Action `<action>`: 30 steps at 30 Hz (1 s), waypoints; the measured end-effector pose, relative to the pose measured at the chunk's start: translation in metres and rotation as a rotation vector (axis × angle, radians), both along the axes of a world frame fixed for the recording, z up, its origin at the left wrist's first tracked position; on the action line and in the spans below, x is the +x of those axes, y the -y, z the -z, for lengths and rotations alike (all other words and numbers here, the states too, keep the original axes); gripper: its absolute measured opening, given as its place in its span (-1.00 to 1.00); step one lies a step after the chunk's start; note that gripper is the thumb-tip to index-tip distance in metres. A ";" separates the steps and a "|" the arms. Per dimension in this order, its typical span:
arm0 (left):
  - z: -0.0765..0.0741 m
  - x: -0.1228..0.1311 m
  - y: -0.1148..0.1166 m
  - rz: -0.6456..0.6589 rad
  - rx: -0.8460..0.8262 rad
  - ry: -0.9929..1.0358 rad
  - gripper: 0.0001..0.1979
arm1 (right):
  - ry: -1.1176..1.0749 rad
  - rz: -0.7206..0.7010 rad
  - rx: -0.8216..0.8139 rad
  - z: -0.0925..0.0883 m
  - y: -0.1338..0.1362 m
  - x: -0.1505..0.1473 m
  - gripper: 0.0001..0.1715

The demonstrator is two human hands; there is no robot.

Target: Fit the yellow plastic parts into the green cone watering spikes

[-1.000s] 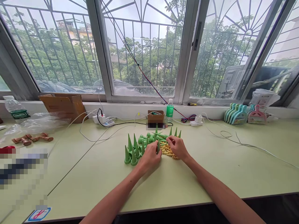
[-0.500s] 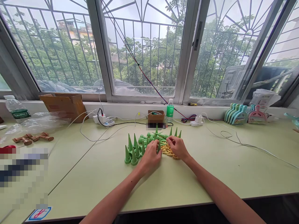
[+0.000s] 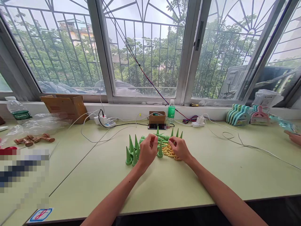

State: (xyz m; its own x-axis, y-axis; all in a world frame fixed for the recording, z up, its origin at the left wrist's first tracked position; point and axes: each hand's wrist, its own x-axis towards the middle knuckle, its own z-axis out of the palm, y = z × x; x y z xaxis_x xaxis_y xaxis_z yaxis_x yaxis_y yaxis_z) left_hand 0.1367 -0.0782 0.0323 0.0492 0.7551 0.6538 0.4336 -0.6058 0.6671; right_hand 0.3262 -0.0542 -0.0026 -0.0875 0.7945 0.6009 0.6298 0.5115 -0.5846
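Note:
My left hand [image 3: 148, 150] hovers over the group of green plastic spikes, its fingers bent and slightly apart with nothing visible in them. Just right of it, a single green cone-shaped spike [image 3: 160, 152] stands upright on its round base. My right hand [image 3: 180, 148] is closed in a pinch above a pile of small yellow plastic pieces [image 3: 168, 150]; whatever is between its fingertips is too small to make out. More upright green spikes [image 3: 128, 158] stand at the left, partly behind my left hand. Several green spikes [image 3: 162, 137] lie on their sides behind the yellow pile.
Behind the parts stand a small cardboard box [image 3: 157, 118] and a green-labelled bottle [image 3: 171, 110]. White cables [image 3: 232, 133] run across the table [image 3: 211, 169]. Brown spools [image 3: 34, 139] lie left; pastel plastic pieces [image 3: 237, 115] stand right. Another person's hand [image 3: 293, 137] shows at the right edge.
My left hand has let go of the upright green spike and moved up and left. My right hand has barely moved. Another person's hand has come into view at the right edge.

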 end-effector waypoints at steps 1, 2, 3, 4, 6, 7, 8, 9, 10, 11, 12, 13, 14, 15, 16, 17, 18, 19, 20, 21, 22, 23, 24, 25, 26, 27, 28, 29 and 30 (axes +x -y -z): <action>0.001 0.000 0.000 0.002 0.011 -0.027 -0.79 | 0.004 0.001 0.000 0.000 0.000 0.000 -0.71; 0.002 0.000 0.000 0.008 0.018 -0.057 -0.80 | 0.008 0.003 0.000 0.000 0.000 0.000 -0.72; 0.003 0.000 0.000 0.016 0.019 -0.085 -0.81 | 0.012 0.006 -0.001 0.000 -0.001 0.001 -0.73; 0.004 0.000 0.000 0.026 0.016 -0.109 -0.84 | 0.016 0.009 0.000 0.000 -0.001 0.001 -0.73; 0.005 0.001 0.001 0.047 -0.001 -0.145 -0.91 | 0.020 0.018 0.001 0.000 -0.001 0.002 -0.73; 0.006 0.001 0.001 0.055 -0.008 -0.157 -0.95 | 0.021 0.021 0.001 0.000 -0.001 0.002 -0.73; 0.007 0.002 0.002 0.060 -0.012 -0.170 -0.97 | 0.022 0.025 0.002 -0.001 -0.002 0.003 -0.73; 0.008 0.002 0.002 0.063 -0.015 -0.187 -0.97 | 0.021 0.028 0.003 -0.001 -0.002 0.003 -0.73; 0.008 0.002 0.002 0.061 -0.017 -0.207 -0.95 | 0.021 0.031 0.004 -0.002 -0.002 0.004 -0.73; 0.009 0.003 0.003 0.058 -0.018 -0.229 -0.91 | 0.023 0.034 0.005 -0.002 -0.002 0.005 -0.73; 0.009 0.003 0.003 0.054 -0.019 -0.250 -0.88 | 0.025 0.036 0.007 -0.003 -0.002 0.006 -0.73; 0.010 0.003 0.003 0.051 -0.020 -0.270 -0.86 | 0.028 0.038 0.010 -0.003 -0.002 0.006 -0.73; 0.010 0.003 0.003 0.048 -0.022 -0.285 -0.85 | 0.030 0.038 0.012 -0.004 -0.002 0.007 -0.72; 0.011 0.003 0.003 0.047 -0.023 -0.297 -0.84 | 0.033 0.036 0.013 -0.004 -0.002 0.007 -0.71; 0.011 0.004 0.003 0.046 -0.025 -0.304 -0.84 | 0.037 0.032 0.014 -0.005 -0.001 0.007 -0.71; 0.011 0.004 0.004 0.045 -0.028 -0.308 -0.84 | 0.042 0.025 0.014 -0.005 -0.001 0.007 -0.70; 0.011 0.004 0.004 0.046 -0.034 -0.311 -0.84 | 0.048 0.013 0.015 -0.006 0.000 0.007 -0.68; 0.011 0.004 0.005 0.048 -0.043 -0.311 -0.84 | 0.054 -0.002 0.016 -0.007 0.001 0.006 -0.67; 0.012 0.004 0.005 0.050 -0.055 -0.311 -0.84 | 0.059 -0.020 0.017 -0.007 0.002 0.005 -0.65; 0.012 0.004 0.006 0.053 -0.069 -0.312 -0.85 | 0.062 -0.041 0.017 -0.008 0.004 0.004 -0.63; 0.012 0.004 0.006 0.055 -0.084 -0.316 -0.85 | 0.064 -0.063 0.017 -0.009 0.005 0.003 -0.60; 0.013 0.004 0.006 0.053 -0.097 -0.324 -0.85 | 0.065 -0.083 0.014 -0.010 0.007 0.001 -0.57; 0.014 0.004 0.006 0.050 -0.106 -0.335 -0.85 | 0.062 -0.100 0.009 -0.011 0.009 0.000 -0.55; 0.015 0.005 0.006 0.046 -0.111 -0.349 -0.84 | 0.052 -0.115 0.001 -0.012 0.010 -0.001 -0.53; 0.017 0.005 0.006 0.043 -0.114 -0.363 -0.83 | 0.034 -0.128 -0.011 -0.012 0.012 -0.003 -0.51; 0.018 0.005 0.005 0.046 -0.112 -0.380 -0.82 | 0.012 -0.143 -0.026 -0.013 0.013 -0.004 -0.50; 0.020 0.006 0.005 0.053 -0.108 -0.396 -0.80 | -0.012 -0.159 -0.042 -0.014 0.015 -0.005 -0.50; 0.022 0.006 0.004 0.061 -0.106 -0.410 -0.79 | -0.032 -0.177 -0.056 -0.014 0.016 -0.006 -0.51; 0.023 0.007 0.003 0.072 -0.103 -0.421 -0.79 | -0.045 -0.194 -0.066 -0.014 0.017 -0.007 -0.53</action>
